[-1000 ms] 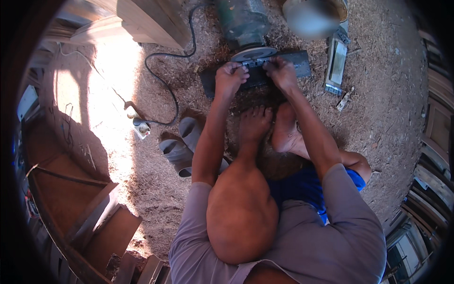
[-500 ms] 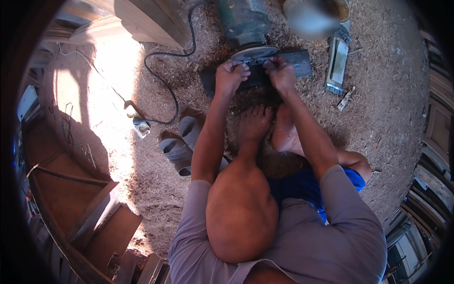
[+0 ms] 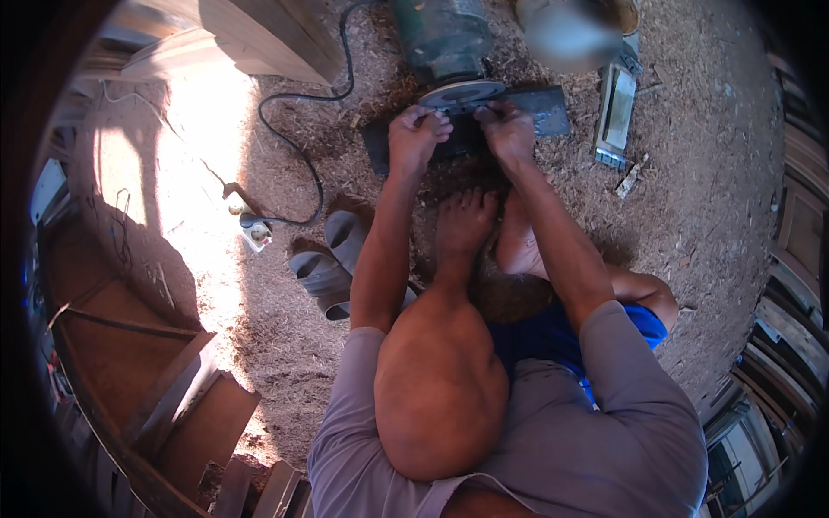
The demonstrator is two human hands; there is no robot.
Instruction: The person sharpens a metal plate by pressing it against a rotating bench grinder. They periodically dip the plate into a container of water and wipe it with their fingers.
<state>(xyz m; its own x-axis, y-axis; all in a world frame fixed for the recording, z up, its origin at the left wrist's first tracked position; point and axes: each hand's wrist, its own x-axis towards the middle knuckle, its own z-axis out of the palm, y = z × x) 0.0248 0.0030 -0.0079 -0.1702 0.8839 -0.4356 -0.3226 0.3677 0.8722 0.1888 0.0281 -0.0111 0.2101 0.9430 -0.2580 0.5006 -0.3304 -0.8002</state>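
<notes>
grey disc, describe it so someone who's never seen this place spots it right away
Find the big green cylindrical machine at the top of the view. At its lower end, just beyond the left hand and right hand, a thin grey disc sits near the dark flat plate. Its round rim sets it apart from that long, straight-edged plate and the machine's thick body.

The round disc (image 3: 447,95) and green motor (image 3: 440,34) bar the way straight ahead of the left hand (image 3: 416,140) and right hand (image 3: 508,136). Sawdust-strewn ground (image 3: 335,142) leaves passage left of the grip as far as the black cable (image 3: 320,186); bare feet (image 3: 464,229) crowd the near side.
</notes>
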